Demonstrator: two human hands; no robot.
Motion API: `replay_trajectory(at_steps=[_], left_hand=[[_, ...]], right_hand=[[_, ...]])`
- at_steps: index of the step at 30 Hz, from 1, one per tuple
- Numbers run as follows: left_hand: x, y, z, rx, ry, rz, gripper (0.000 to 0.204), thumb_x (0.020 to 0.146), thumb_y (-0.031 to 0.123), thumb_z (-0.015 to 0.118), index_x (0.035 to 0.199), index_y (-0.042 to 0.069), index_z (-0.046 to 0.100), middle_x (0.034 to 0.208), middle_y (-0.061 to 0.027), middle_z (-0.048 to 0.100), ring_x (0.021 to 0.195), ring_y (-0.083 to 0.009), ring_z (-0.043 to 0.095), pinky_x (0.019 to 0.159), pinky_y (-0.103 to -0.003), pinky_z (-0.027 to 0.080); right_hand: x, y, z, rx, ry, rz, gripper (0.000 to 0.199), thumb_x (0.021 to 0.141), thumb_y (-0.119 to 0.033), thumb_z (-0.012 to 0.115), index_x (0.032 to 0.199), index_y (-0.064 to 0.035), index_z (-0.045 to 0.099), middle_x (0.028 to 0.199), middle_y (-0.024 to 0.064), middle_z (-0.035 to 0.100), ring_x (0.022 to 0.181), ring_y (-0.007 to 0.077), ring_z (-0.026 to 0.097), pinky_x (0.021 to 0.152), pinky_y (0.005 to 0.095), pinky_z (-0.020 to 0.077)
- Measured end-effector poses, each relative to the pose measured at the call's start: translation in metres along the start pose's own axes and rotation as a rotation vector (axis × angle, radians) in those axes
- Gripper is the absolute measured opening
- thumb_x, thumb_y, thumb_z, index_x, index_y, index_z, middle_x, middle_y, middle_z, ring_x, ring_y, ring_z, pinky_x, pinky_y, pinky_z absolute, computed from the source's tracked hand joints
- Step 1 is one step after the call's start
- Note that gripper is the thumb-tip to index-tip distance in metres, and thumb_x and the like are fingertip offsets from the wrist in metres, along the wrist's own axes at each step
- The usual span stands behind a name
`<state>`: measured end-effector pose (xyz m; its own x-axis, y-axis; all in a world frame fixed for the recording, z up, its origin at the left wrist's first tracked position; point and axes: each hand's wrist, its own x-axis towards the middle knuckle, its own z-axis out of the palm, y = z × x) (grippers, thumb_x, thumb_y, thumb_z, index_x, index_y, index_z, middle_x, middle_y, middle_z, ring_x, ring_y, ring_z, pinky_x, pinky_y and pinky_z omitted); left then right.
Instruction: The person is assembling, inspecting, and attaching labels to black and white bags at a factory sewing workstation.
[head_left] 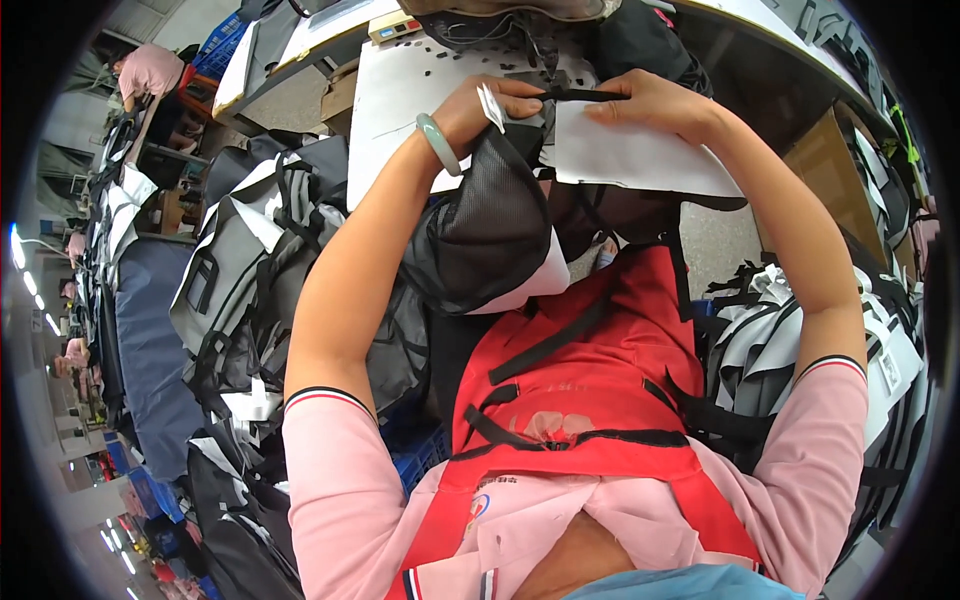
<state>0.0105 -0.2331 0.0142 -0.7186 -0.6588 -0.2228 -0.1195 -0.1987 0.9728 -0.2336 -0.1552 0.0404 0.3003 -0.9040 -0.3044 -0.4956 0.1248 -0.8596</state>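
My left hand (pixel 488 108), with a pale green bangle at its wrist, pinches one end of a narrow black strip (pixel 580 95) beside the sewing machine's needle area (pixel 545 65). My right hand (pixel 655 104) grips the strip's other end, thumb on the near side. Below the left hand hangs a bulging black mesh piece (pixel 490 215), with a white tag (pixel 491 108) sticking up by the fingers. A white flat panel (pixel 640 155) lies under the right hand and wrist; whether it is joined to the strip I cannot tell.
Black scraps dot the white machine table (pixel 390 120). Piled grey and black bag pieces (pixel 260 250) stand at my left, stacked white and grey panels (pixel 780 330) at my right. A red apron (pixel 580 350) covers my lap. Another person (pixel 150 75) bends over at the far left.
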Motion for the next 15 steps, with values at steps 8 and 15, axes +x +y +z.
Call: replay_trajectory(at_steps=[8, 15], left_hand=[[0.018, -0.002, -0.011, 0.06, 0.02, 0.057, 0.041, 0.08, 0.011, 0.071, 0.115, -0.01, 0.062, 0.096, -0.012, 0.068, 0.084, -0.0153, 0.064, 0.078, -0.024, 0.05], [0.027, -0.001, -0.013, 0.118, 0.07, 0.15, 0.038, 0.08, 0.009, 0.071, 0.113, -0.008, 0.064, 0.099, -0.0131, 0.069, 0.085, -0.0165, 0.065, 0.08, -0.025, 0.051]], right_hand=[[0.016, 0.006, -0.007, 0.005, 0.035, 0.024, 0.052, 0.084, -0.04, 0.071, 0.112, 0.0032, 0.064, 0.085, 0.002, 0.066, 0.069, 0.0042, 0.059, 0.061, 0.0202, 0.0479], [0.022, 0.014, -0.015, -0.057, 0.183, 0.078, 0.083, 0.079, -0.045, 0.074, 0.135, 0.009, 0.043, 0.119, 0.0201, 0.06, 0.103, 0.0207, 0.061, 0.088, 0.0293, 0.049]])
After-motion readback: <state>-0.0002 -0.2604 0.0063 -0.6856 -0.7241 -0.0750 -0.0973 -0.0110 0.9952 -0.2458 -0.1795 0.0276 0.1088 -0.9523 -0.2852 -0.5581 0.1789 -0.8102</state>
